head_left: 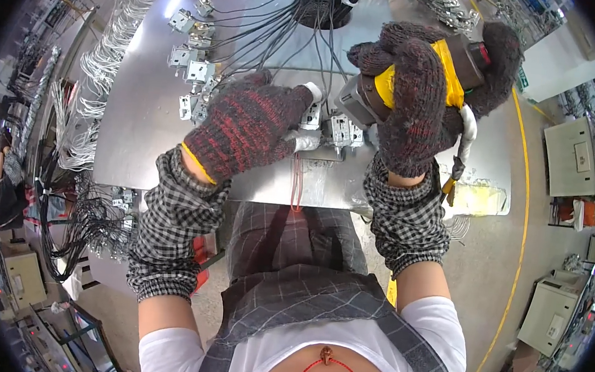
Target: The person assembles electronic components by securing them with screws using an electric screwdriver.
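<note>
Both of my hands wear dark knit gloves flecked with red. My left hand (253, 126) is at the middle of the metal table, its white-taped thumb and fingertip closed about a small silver metal part (310, 117). My right hand (416, 101) grips a dark handheld power tool (467, 59) wrapped in yellow tape. The tool's grey front end (357, 101) points toward the left hand, close above a metal bracket (344, 131). A thin reddish wire loop (297, 186) hangs over the near table edge below the left hand. The gloves cover part of the tool.
Black cables (274, 41) fan out from a round hole (323, 14) in the table (134, 131) to several metal brackets (198, 72) at left. More metal parts (451, 13) lie at the far right. White cables (116, 46) hang along the left; a yellow floor line (523, 204) runs at right.
</note>
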### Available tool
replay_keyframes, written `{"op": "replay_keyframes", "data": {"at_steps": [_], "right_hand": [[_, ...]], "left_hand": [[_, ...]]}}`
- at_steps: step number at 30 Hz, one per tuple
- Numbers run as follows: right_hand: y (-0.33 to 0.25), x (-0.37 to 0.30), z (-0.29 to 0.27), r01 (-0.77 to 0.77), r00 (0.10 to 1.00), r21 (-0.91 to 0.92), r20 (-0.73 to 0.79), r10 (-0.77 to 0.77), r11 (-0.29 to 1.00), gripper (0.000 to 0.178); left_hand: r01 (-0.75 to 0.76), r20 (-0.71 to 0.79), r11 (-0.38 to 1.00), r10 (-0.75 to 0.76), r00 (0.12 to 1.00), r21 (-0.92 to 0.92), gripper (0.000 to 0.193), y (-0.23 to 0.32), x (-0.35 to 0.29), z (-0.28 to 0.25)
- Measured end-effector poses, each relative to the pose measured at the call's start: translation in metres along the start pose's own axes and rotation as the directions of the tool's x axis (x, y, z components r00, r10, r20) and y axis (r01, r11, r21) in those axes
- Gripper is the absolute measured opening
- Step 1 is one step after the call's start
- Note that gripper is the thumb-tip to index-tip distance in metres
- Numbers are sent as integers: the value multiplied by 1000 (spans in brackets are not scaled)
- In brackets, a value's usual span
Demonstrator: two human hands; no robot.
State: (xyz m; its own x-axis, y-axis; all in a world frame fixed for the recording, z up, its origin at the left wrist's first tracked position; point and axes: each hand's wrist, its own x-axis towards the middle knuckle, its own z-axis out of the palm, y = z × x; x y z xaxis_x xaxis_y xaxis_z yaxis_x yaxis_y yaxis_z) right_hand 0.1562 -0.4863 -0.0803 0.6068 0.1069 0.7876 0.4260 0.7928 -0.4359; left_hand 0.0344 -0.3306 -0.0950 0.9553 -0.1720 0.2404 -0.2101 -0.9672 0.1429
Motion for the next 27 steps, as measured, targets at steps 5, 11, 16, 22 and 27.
{"op": "replay_keyframes", "data": {"at_steps": [5,11,16,22,27], "right_hand": [[-1,-6,0,47,996,-121,-66,-55,992,73],[-5,-7,3,-80,982,-85,-176,64,993,70],[1,-17,-4,-233,944,481,-96,316,845,61],[24,-41,-33,-450,881,629,195,431,634,57],[40,-44,-43,-549,806,169,368,464,819,57]], "left_hand": [[-12,89,998,7,996,62,50,0,5,0],[-23,8,1000,23,1000,-7,51,-6,4,3],[40,91,999,-40,995,2,50,1,4,-1],[46,27,998,-48,999,39,59,5,3,-3],[188,-99,913,-163,982,363,63,13,-34,-31]]}}
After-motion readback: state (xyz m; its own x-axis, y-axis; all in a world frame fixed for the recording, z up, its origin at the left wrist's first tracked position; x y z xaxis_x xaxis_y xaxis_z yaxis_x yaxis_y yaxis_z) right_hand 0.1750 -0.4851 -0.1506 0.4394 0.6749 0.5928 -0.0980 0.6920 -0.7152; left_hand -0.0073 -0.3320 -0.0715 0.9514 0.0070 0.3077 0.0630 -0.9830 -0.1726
